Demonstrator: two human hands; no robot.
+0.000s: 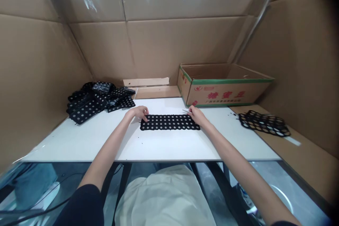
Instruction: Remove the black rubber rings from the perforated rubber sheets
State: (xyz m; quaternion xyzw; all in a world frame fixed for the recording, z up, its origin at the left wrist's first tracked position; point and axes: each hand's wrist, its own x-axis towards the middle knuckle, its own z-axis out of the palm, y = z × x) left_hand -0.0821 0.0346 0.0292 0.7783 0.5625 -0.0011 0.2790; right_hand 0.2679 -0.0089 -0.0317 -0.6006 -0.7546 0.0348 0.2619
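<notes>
On the white table in front of me lies a flat black strip [170,122] covered in rows of pale round dots, with scalloped edges. Fingers curled, my left hand [139,112] grips the strip at its upper left corner. My right hand [196,114] is at the strip's upper right end, closed around a thin pale metal tool [186,111], perhaps tweezers. The tool points left, just above the strip's far edge. Its grip end is hidden by my fingers.
A heap of black dotted pieces [97,100] lies at the back left. An open cardboard box [225,90] with green-taped edges stands at the back right. Black netting with large holes [263,123] lies at the right. Cardboard walls [159,42] surround the white table [164,148].
</notes>
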